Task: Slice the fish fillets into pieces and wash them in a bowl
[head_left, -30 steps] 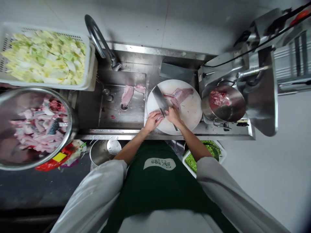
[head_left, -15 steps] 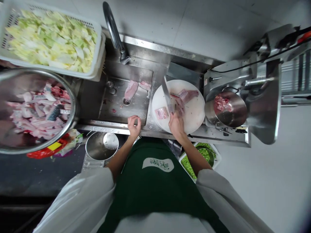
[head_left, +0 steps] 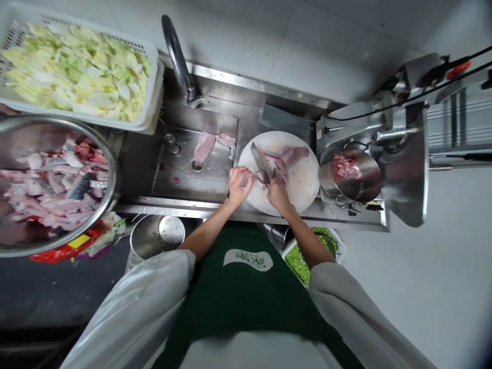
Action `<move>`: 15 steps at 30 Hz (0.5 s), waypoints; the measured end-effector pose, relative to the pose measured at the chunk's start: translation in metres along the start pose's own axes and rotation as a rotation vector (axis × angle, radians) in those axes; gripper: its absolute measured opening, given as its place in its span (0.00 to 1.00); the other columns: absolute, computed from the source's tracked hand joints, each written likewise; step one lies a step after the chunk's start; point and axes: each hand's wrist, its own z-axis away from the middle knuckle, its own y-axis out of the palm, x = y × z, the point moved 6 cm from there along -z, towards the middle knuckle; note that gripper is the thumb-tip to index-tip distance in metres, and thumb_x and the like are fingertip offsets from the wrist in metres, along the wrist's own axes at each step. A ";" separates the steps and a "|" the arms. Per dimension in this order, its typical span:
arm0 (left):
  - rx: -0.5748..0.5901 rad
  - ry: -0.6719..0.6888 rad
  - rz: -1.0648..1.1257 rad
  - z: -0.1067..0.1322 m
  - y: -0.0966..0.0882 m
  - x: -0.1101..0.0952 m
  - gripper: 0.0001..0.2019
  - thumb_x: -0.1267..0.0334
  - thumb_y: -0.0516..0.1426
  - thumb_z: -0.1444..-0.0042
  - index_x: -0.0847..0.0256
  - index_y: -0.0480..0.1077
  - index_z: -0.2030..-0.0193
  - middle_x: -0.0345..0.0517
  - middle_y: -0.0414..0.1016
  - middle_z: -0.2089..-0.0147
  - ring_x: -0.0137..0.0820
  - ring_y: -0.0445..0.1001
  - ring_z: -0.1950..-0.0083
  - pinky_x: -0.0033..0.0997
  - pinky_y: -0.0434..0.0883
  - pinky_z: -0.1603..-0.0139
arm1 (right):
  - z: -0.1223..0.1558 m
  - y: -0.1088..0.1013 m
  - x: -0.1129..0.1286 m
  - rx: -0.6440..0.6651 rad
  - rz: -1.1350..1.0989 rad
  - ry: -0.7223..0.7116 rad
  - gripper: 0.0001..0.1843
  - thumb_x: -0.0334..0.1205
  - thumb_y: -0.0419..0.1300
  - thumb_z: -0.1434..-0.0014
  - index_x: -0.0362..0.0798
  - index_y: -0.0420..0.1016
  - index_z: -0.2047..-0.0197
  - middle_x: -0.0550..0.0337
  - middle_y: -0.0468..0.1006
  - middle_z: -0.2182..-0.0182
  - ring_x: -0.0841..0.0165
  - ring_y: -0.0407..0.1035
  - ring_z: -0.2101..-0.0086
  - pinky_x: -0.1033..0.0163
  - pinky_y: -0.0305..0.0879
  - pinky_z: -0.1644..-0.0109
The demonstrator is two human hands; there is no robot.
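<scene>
- Clasped in the right hand (head_left: 279,197), over the round white cutting board (head_left: 302,182) near its lower edge: a broad grey steel cleaver (head_left: 260,160), blade slanting toward the upper-left edge.
- Apart from the right hand, at the board's left edge: the left hand (head_left: 239,186), fingers curled; cannot tell whether pinching or just beside a small pale-pink raw fish piece (head_left: 262,179).
- Right of the blade, toward the board's upper-right edge: a larger pink raw fish portion (head_left: 292,155).
- Toward the right edge of the rectangular steel sink (head_left: 213,185): two pale-pink raw fish slabs (head_left: 204,147).
- Just beside the board's right edge: a round steel pot (head_left: 369,182) of red-pink meat chunks (head_left: 345,167).
- Beyond the sink's left edge: a wide round steel basin (head_left: 113,171) of pink-white fish strips (head_left: 57,192).
</scene>
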 end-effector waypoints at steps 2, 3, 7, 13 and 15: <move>-0.069 -0.033 -0.019 0.005 -0.013 0.004 0.12 0.53 0.55 0.28 0.55 0.76 0.58 0.51 0.78 0.56 0.42 0.76 0.50 0.50 0.70 0.41 | 0.007 0.002 0.007 0.021 -0.016 0.002 0.19 0.35 0.47 0.24 0.39 0.73 0.38 0.38 0.82 0.50 0.52 0.77 0.46 0.54 0.69 0.42; -0.093 -0.048 -0.023 0.009 -0.021 0.008 0.12 0.53 0.56 0.28 0.55 0.76 0.58 0.51 0.77 0.57 0.42 0.76 0.50 0.49 0.70 0.41 | 0.011 0.004 0.010 0.027 -0.025 0.006 0.19 0.36 0.47 0.23 0.40 0.73 0.39 0.39 0.82 0.51 0.52 0.77 0.47 0.54 0.70 0.42; -0.160 -0.130 -0.055 0.038 -0.048 0.027 0.11 0.55 0.57 0.29 0.56 0.75 0.60 0.51 0.76 0.59 0.41 0.75 0.52 0.47 0.71 0.45 | 0.024 0.008 0.014 0.002 -0.053 0.074 0.22 0.39 0.43 0.22 0.42 0.71 0.35 0.40 0.80 0.49 0.51 0.77 0.47 0.53 0.70 0.42; -0.169 -0.228 -0.110 0.068 -0.060 0.044 0.11 0.56 0.56 0.30 0.56 0.74 0.62 0.51 0.77 0.60 0.41 0.75 0.54 0.48 0.71 0.46 | 0.025 0.012 0.019 0.051 -0.064 0.107 0.22 0.38 0.46 0.23 0.39 0.69 0.33 0.38 0.81 0.50 0.49 0.77 0.47 0.51 0.69 0.42; -0.160 -0.244 -0.128 0.071 -0.062 0.048 0.11 0.56 0.56 0.30 0.56 0.74 0.62 0.51 0.77 0.60 0.41 0.75 0.54 0.48 0.71 0.45 | 0.025 -0.001 0.020 0.026 -0.060 0.113 0.23 0.36 0.45 0.23 0.38 0.68 0.33 0.38 0.81 0.51 0.50 0.77 0.48 0.51 0.70 0.42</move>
